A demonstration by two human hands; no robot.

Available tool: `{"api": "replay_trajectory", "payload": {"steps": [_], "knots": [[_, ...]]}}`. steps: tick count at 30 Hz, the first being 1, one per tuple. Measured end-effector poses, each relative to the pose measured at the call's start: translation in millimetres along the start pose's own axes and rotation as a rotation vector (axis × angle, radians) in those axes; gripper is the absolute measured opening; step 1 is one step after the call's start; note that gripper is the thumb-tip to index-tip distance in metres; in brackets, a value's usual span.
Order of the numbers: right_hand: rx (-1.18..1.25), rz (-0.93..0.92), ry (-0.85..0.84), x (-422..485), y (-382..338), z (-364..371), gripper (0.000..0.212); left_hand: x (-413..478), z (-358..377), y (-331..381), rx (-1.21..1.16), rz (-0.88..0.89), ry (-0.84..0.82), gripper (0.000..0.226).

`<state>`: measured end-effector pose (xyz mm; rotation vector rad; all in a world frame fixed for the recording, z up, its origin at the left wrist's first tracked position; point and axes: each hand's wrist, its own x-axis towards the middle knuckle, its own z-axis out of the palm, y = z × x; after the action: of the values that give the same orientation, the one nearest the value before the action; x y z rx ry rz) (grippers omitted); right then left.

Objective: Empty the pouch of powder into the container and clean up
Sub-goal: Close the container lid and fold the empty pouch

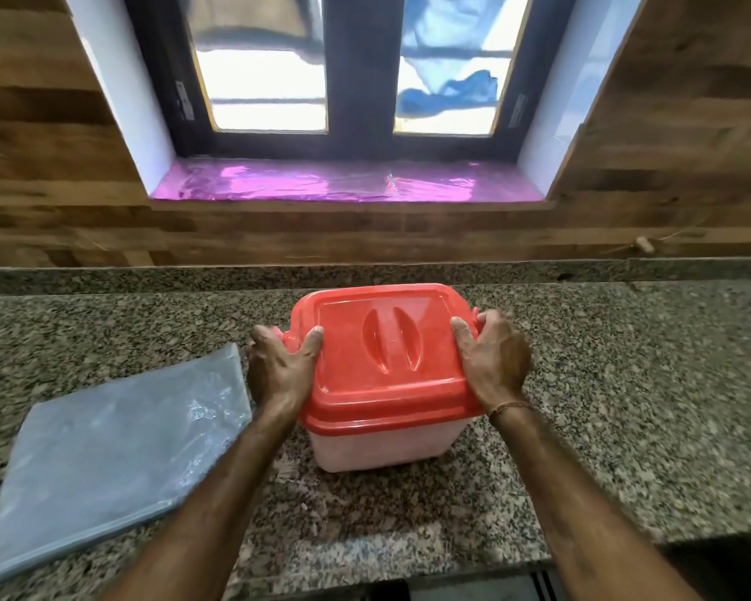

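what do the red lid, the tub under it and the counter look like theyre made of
Red lid: looks like moulded plastic, glossy, with soft highlights and a formed grip recess. Tub: likely translucent whitish plastic, a cloudy matte wall. Counter: seems polished granite or similar stone, speckled grey, black and tan.

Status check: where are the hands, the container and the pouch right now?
Left hand and right hand grip the red lid at its sides. Container upright on counter, lid on. Pouch flat, left. Nothing obstructing.

Lidded red-topped container [384, 383] upright; flat empty pouch [109, 461] left.
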<state>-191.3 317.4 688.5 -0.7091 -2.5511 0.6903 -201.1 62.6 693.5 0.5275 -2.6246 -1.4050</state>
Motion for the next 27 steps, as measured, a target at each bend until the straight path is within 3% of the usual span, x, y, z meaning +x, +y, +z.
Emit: {"api": "replay_trajectory", "payload": {"steps": [5,10,13,17,27], "knots": [[0.012,-0.039,-0.065,1.6,2.8,1.1,0.042,-4.6,11.8,2.4,0.073,0.142,0.077,0.038],[0.356,0.243,-0.395,19.0,25.0,8.1,0.074,2.4,11.0,-0.1,-0.117,-0.018,-0.060,0.058],[0.417,0.237,-0.358,28.8,18.0,16.3,0.074,22.6,13.9,6.3,-0.138,-0.053,-0.051,0.067],[0.430,0.203,-0.342,69.7,-2.5,28.0,0.053,66.9,20.0,25.5,-0.075,-0.020,0.015,0.071],[0.389,0.195,-0.335,192.0,-43.9,93.0,0.071,193.6,71.8,77.4,-0.063,-0.028,0.047,0.069]]}}
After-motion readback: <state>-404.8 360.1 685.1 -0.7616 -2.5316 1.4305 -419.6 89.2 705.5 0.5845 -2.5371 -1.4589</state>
